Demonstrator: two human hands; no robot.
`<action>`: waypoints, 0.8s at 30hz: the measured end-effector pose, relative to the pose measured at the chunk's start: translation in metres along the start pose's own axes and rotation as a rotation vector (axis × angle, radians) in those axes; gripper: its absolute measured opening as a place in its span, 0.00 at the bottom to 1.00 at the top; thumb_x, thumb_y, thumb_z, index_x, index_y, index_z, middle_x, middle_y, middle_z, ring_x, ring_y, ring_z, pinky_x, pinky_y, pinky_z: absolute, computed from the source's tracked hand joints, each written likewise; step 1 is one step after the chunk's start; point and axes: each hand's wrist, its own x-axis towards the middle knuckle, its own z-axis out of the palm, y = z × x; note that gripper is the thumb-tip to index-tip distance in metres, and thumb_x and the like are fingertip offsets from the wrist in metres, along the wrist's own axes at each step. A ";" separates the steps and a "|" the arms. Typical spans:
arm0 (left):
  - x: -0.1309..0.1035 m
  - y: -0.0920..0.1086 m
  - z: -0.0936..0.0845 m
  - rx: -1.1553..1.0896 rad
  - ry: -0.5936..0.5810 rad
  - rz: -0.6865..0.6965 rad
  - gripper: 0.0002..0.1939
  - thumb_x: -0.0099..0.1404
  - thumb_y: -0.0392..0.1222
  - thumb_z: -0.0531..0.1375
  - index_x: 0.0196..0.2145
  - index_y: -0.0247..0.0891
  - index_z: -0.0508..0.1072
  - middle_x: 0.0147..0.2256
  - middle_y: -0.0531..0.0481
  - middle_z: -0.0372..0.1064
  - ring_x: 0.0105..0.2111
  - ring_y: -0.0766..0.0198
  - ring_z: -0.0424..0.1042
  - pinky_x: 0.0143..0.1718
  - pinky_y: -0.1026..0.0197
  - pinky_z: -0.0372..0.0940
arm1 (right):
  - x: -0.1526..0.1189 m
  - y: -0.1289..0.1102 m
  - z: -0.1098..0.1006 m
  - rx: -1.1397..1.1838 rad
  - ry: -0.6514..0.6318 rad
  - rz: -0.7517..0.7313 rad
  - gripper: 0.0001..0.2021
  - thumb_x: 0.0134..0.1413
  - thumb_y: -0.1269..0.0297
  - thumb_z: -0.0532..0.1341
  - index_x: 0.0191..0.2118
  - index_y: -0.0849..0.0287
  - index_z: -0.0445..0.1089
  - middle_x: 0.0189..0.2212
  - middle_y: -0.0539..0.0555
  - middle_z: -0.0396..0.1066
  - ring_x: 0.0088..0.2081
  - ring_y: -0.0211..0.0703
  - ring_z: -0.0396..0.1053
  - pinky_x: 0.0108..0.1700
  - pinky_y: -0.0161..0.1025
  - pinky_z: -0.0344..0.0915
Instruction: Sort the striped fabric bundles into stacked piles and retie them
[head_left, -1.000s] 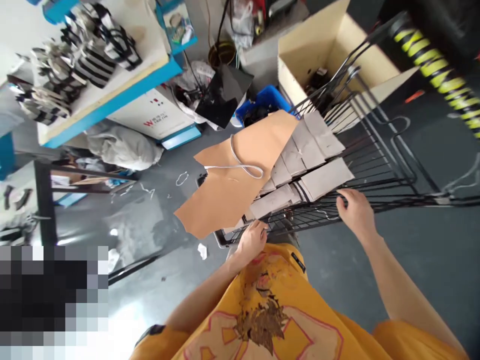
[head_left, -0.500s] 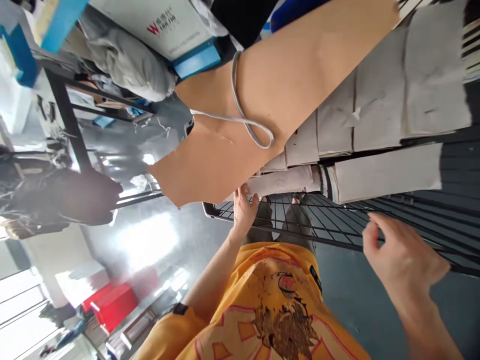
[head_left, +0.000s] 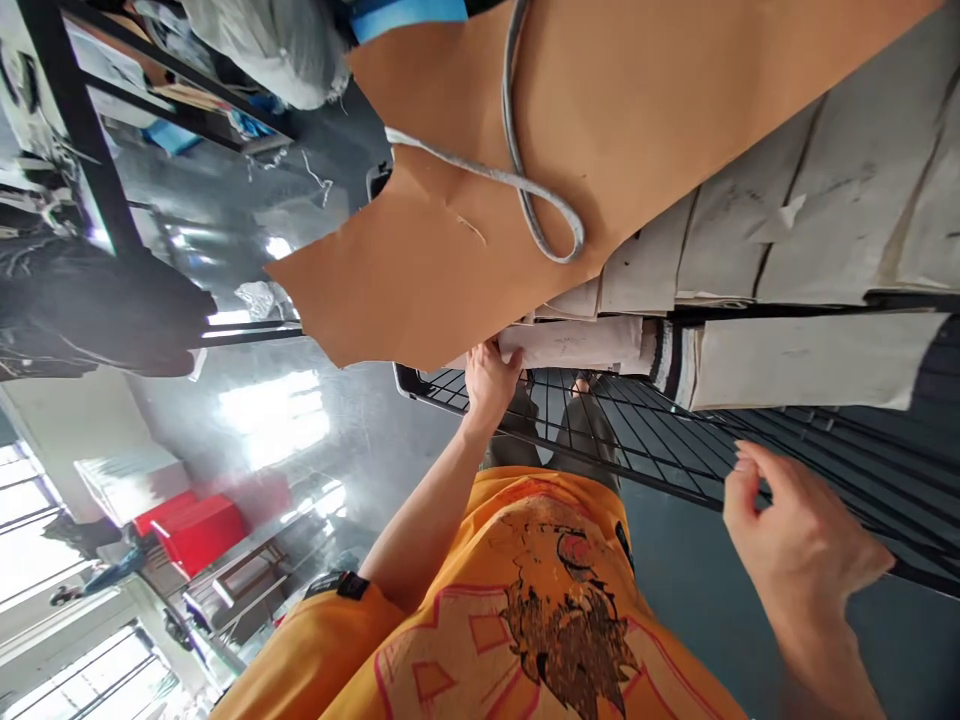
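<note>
My left hand (head_left: 491, 388) grips the left end of a light grey folded fabric bundle (head_left: 574, 343), its thumb on the near side and its fingertips partly hidden. Just above that hand lies the lower edge of a large tan cardboard-like sheet (head_left: 442, 270) with a curved, pointed outline. Across the sheet runs a loop of grey cord (head_left: 551, 225). My right hand (head_left: 806, 525) hangs over the black wire rack (head_left: 660, 440), thumb and forefinger curled together in a ring, with nothing visible between them.
Under the sheet, several grey folded stacks (head_left: 825, 200) sit side by side. Nearer me lies another pale folded piece (head_left: 810, 360). A dark bag (head_left: 97, 310) and a metal shelf frame (head_left: 82, 130) stand at left. Farther off is a red box (head_left: 199, 530).
My view has shifted, so the tan sheet and stacks appear higher and larger. My left hand stays at the bundle's end, its fingers a little further in. The right hand has hardly moved.
</note>
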 end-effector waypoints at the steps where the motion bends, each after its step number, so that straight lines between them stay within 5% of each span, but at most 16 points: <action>1: 0.000 0.002 -0.001 0.005 -0.009 -0.011 0.14 0.62 0.38 0.67 0.42 0.40 0.66 0.44 0.41 0.74 0.50 0.47 0.73 0.52 0.48 0.68 | 0.000 0.000 0.000 -0.004 0.000 0.000 0.08 0.59 0.67 0.64 0.41 0.57 0.80 0.27 0.47 0.80 0.26 0.41 0.75 0.19 0.36 0.49; 24: 0.001 0.001 -0.005 -0.138 -0.023 -0.040 0.10 0.65 0.38 0.60 0.26 0.43 0.64 0.28 0.51 0.68 0.36 0.56 0.71 0.43 0.55 0.67 | -0.002 0.006 -0.002 0.092 -0.137 0.033 0.11 0.59 0.69 0.61 0.42 0.59 0.80 0.31 0.55 0.82 0.28 0.47 0.76 0.21 0.39 0.47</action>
